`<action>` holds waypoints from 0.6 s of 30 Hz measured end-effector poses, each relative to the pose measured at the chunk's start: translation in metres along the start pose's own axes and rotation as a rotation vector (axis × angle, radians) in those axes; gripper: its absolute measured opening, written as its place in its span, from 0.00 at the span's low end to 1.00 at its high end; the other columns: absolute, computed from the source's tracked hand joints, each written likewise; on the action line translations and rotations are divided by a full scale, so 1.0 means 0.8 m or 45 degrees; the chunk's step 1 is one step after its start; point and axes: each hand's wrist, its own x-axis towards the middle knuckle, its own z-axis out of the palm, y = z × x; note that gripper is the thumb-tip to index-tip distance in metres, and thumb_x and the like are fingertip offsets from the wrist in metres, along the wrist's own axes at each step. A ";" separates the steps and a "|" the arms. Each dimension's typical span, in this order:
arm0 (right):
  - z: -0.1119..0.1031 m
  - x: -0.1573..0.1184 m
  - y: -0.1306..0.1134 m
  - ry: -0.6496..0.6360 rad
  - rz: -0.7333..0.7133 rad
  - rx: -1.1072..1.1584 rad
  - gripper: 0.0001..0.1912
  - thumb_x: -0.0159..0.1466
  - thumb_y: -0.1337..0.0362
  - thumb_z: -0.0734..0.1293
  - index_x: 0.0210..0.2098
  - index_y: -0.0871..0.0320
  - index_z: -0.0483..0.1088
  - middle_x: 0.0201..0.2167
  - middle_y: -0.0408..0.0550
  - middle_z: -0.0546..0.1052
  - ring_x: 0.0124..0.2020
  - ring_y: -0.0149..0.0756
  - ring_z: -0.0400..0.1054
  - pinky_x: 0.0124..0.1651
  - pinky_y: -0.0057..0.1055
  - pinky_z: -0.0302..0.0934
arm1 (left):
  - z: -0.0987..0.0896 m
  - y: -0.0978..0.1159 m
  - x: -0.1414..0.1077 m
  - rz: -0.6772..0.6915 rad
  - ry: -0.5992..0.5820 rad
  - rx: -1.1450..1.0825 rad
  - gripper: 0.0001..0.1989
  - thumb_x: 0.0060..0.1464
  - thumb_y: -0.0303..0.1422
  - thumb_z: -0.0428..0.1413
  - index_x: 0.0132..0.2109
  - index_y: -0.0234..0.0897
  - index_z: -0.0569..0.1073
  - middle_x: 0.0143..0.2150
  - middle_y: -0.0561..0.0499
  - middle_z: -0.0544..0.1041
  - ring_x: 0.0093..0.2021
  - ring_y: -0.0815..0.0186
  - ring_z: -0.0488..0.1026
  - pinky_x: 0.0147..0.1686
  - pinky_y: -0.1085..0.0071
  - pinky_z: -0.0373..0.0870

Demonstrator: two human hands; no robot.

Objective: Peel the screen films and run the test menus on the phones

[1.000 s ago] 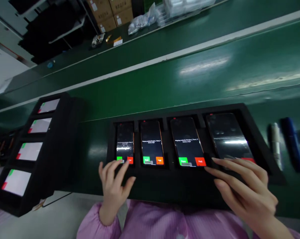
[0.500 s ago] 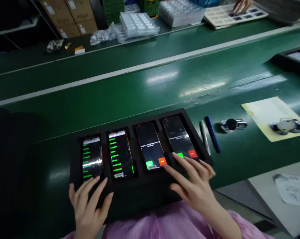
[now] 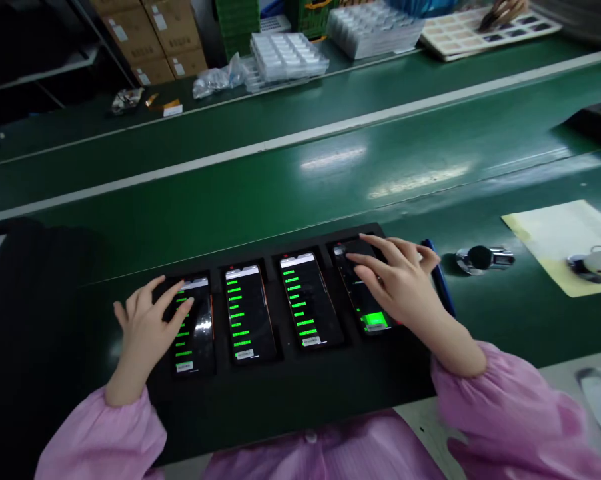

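A black tray (image 3: pixel 288 373) holds several phones side by side, screens up and lit. My left hand (image 3: pixel 148 317) is over the leftmost phone (image 3: pixel 195 340), fingers spread, thumb and index finger near the upper part of its screen. The second phone (image 3: pixel 250 307) and the third phone (image 3: pixel 313 300) show green text lines on black. My right hand (image 3: pixel 400 277) hovers over the rightmost phone (image 3: pixel 355 287), fingers apart and holding nothing, hiding part of its screen. A green block shows low on that screen. Whether the fingertips touch the glass, I cannot tell.
Right of the tray are a blue pen (image 3: pixel 443 287), a metal object (image 3: pixel 483 259) and a yellowish sheet (image 3: pixel 555 247) with another device on it. Across the green conveyor (image 3: pixel 230 177) stand clear plastic trays (image 3: pixel 288 57) and cardboard boxes (image 3: pixel 135 33). Another person's hand (image 3: pixel 508 10) is at a pale tray.
Both hands have moved up from the phones' lower ends over the screens. The third phone's screen went from a message with green and red buttons to a green list; the rightmost screen also changed.
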 end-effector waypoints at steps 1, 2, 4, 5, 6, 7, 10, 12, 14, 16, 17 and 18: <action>0.006 0.008 0.004 0.001 0.016 -0.002 0.23 0.80 0.53 0.55 0.54 0.49 0.81 0.65 0.52 0.74 0.62 0.53 0.64 0.61 0.54 0.48 | -0.001 0.000 0.005 -0.008 -0.025 0.006 0.23 0.71 0.49 0.49 0.61 0.47 0.80 0.70 0.39 0.70 0.69 0.38 0.64 0.68 0.19 0.46; 0.009 0.012 0.008 -0.002 0.023 -0.003 0.24 0.80 0.52 0.55 0.54 0.49 0.81 0.65 0.54 0.73 0.62 0.55 0.64 0.60 0.55 0.48 | -0.002 0.000 0.005 -0.001 -0.026 0.022 0.22 0.71 0.49 0.50 0.60 0.48 0.81 0.70 0.39 0.69 0.70 0.37 0.63 0.66 0.16 0.44; 0.006 0.012 0.011 -0.017 -0.001 0.014 0.25 0.80 0.51 0.55 0.48 0.51 0.83 0.65 0.54 0.74 0.62 0.55 0.64 0.60 0.55 0.48 | -0.006 0.003 -0.003 0.072 0.023 0.046 0.20 0.71 0.48 0.50 0.51 0.49 0.85 0.68 0.40 0.73 0.69 0.37 0.64 0.66 0.15 0.42; 0.001 0.009 0.009 -0.025 -0.029 0.030 0.27 0.80 0.51 0.55 0.42 0.51 0.84 0.63 0.52 0.75 0.62 0.55 0.65 0.60 0.54 0.48 | -0.009 0.006 -0.008 0.137 0.048 0.044 0.20 0.71 0.47 0.50 0.45 0.49 0.86 0.65 0.41 0.75 0.69 0.38 0.65 0.66 0.16 0.43; -0.004 0.007 0.005 -0.032 -0.060 0.049 0.28 0.80 0.51 0.56 0.37 0.51 0.84 0.61 0.51 0.77 0.61 0.54 0.65 0.60 0.53 0.47 | -0.010 0.012 -0.011 0.213 0.064 0.029 0.21 0.71 0.47 0.51 0.40 0.50 0.87 0.63 0.42 0.77 0.68 0.39 0.66 0.67 0.17 0.43; -0.009 0.006 -0.001 -0.038 -0.092 0.070 0.28 0.80 0.51 0.57 0.35 0.51 0.83 0.60 0.49 0.78 0.61 0.53 0.65 0.61 0.52 0.47 | -0.011 0.020 -0.011 0.294 0.062 0.002 0.21 0.71 0.47 0.51 0.36 0.50 0.86 0.61 0.44 0.78 0.68 0.40 0.67 0.67 0.19 0.44; -0.009 0.019 -0.032 -0.072 -0.197 0.120 0.23 0.79 0.47 0.58 0.47 0.47 0.83 0.64 0.50 0.75 0.62 0.52 0.65 0.61 0.51 0.49 | -0.005 0.057 0.009 0.469 -0.019 -0.071 0.16 0.70 0.48 0.53 0.48 0.53 0.86 0.64 0.43 0.77 0.68 0.41 0.67 0.67 0.19 0.46; 0.002 0.034 -0.057 -0.110 -0.263 0.137 0.24 0.79 0.45 0.58 0.61 0.47 0.77 0.70 0.53 0.69 0.64 0.53 0.64 0.61 0.53 0.49 | 0.004 0.085 0.028 0.482 -0.050 -0.064 0.19 0.69 0.48 0.55 0.60 0.51 0.80 0.70 0.39 0.72 0.70 0.38 0.64 0.65 0.15 0.46; 0.013 0.045 -0.074 -0.134 -0.299 0.145 0.25 0.78 0.45 0.58 0.63 0.49 0.75 0.73 0.55 0.65 0.65 0.55 0.63 0.61 0.54 0.49 | 0.010 0.102 0.037 0.475 -0.061 -0.034 0.21 0.68 0.48 0.57 0.62 0.49 0.79 0.73 0.37 0.68 0.71 0.35 0.62 0.64 0.12 0.45; 0.014 0.046 -0.077 -0.140 -0.328 0.165 0.22 0.78 0.45 0.59 0.54 0.48 0.80 0.72 0.51 0.66 0.65 0.53 0.63 0.62 0.53 0.49 | 0.009 0.101 0.027 0.517 -0.087 -0.028 0.17 0.68 0.48 0.57 0.56 0.52 0.83 0.73 0.41 0.68 0.72 0.35 0.61 0.64 0.12 0.43; 0.010 0.041 -0.072 -0.136 -0.336 0.178 0.22 0.78 0.45 0.60 0.48 0.47 0.82 0.71 0.47 0.68 0.65 0.51 0.64 0.62 0.52 0.49 | 0.005 0.092 0.017 0.552 -0.098 -0.042 0.15 0.69 0.48 0.56 0.53 0.54 0.84 0.72 0.44 0.70 0.72 0.37 0.62 0.65 0.13 0.43; 0.004 0.035 -0.065 -0.123 -0.326 0.188 0.23 0.78 0.45 0.60 0.44 0.46 0.83 0.70 0.45 0.70 0.64 0.49 0.64 0.63 0.50 0.49 | 0.001 0.079 0.004 0.578 -0.094 -0.064 0.15 0.70 0.49 0.55 0.50 0.55 0.85 0.71 0.46 0.71 0.71 0.38 0.64 0.66 0.14 0.43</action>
